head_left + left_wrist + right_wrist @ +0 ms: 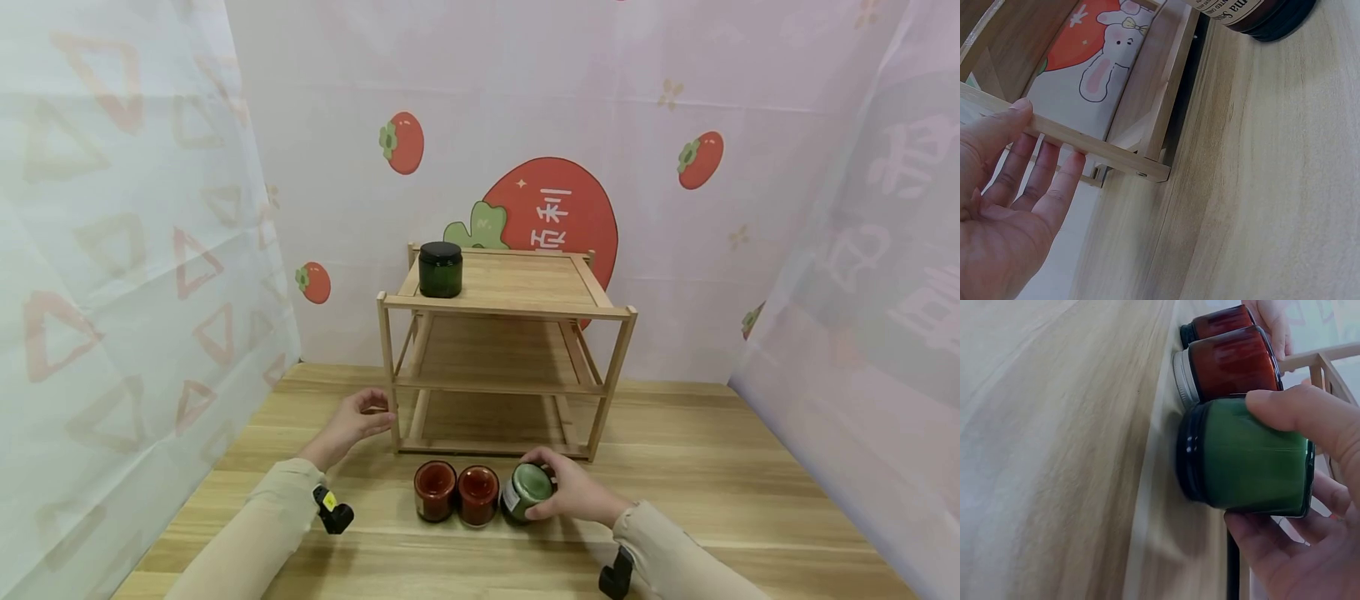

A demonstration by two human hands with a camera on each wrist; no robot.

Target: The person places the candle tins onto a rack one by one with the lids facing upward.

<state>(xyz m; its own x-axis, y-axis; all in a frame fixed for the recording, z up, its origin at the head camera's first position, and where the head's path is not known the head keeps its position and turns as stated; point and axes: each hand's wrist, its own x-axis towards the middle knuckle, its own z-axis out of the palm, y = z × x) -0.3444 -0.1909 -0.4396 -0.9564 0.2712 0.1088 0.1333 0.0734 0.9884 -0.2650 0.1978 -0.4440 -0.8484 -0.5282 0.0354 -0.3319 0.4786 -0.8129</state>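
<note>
The squat bright-green cylindrical jar looks like smooth, glossy, see-through glass, its round black lid shiny; the two red cylindrical jars look equally glossy and glassy, one with a ridged silver metal lid. The pale three-tier rack is smooth, matt wood, the tan tabletop grained wood with a soft sheen, the white printed backdrop creased cloth.

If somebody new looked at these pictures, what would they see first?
Probably the big red fruit on the back wall, peeking out behind a wooden shelf with a dark green jar up top on the left. Next, the right hand holding a lighter green jar beside two red jars in front of the shelf, while the left hand grips the shelf's side.
</note>
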